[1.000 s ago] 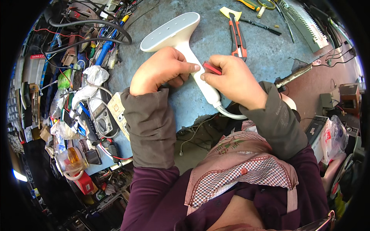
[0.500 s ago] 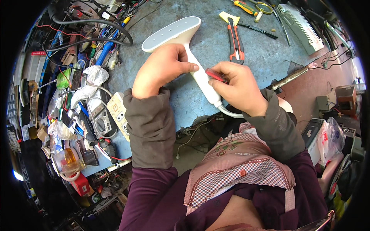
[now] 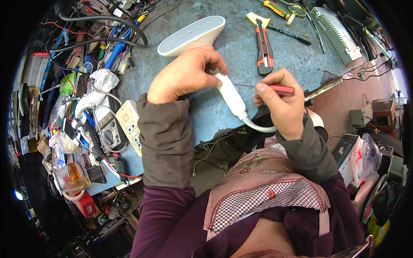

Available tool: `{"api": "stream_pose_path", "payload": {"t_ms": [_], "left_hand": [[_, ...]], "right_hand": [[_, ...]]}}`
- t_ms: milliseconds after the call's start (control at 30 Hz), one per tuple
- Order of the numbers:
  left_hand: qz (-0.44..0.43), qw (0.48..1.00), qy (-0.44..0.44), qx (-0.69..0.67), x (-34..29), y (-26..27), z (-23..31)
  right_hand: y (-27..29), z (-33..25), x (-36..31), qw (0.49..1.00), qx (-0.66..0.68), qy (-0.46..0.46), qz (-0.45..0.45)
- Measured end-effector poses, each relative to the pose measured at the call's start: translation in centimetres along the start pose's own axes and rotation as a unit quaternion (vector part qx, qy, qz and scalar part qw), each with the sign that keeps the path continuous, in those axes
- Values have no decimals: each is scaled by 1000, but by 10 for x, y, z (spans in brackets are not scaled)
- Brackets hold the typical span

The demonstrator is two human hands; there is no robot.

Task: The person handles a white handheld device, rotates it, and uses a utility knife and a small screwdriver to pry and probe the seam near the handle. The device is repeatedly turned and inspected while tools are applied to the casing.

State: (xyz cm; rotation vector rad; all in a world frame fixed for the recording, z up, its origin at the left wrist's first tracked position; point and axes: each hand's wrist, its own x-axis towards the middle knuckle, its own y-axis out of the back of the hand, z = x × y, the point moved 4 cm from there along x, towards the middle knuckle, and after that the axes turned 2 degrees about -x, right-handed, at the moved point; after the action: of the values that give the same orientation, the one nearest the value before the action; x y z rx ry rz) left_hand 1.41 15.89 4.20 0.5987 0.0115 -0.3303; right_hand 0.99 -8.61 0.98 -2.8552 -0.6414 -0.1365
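A white handheld garment steamer (image 3: 231, 96) lies slantwise over the blue worktop, its wide head with a grey holed face at the far left and a pale hose leaving the near end of its handle. My left hand (image 3: 185, 77) is closed round the neck of the handle, thumb and fingers wrapping it. In my right hand (image 3: 282, 101), just right of the handle, is a slim screwdriver (image 3: 282, 89) with a red grip. Its thin shaft points left toward the handle; whether the tip touches it, I cannot tell.
Beyond my hands lie a red and black utility knife (image 3: 264, 49), a black pen (image 3: 289, 35) and a magnifying glass (image 3: 297, 10). A grey metal case (image 3: 335, 34) stands far right. Left are a power strip (image 3: 130, 124), a multimeter (image 3: 111, 133) and tangled cables.
My right hand has drawn back rightward from the handle, and the screwdriver has turned so its shaft shows, pointing left. My left hand has curled its fingers further round the neck.
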Motion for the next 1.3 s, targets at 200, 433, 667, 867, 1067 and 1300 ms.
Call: {"api": "stream_pose_path", "payload": {"t_ms": [200,433,667,867,1067,1300], "left_hand": [[-5,1000,0,5,0,-2,2],[0,1000,-20,11,1,-2,-2],[-13,1000,-25,13,2,-5,-4],[-14,999,-27,36,1,-5,0],[-11,998,-26,54,0,-6,4],[-25,998,0,54,0,-6,4]], "right_hand": [[0,7,-7,999,-29,-5,-31],[0,8,-10,999,-38,2,-39],[-2,11,-6,999,13,-22,-33],[-3,10,-5,999,-5,5,-38],[-2,12,-5,999,-16,4,-49],[-8,10,-3,1000,1,9,-21]]}}
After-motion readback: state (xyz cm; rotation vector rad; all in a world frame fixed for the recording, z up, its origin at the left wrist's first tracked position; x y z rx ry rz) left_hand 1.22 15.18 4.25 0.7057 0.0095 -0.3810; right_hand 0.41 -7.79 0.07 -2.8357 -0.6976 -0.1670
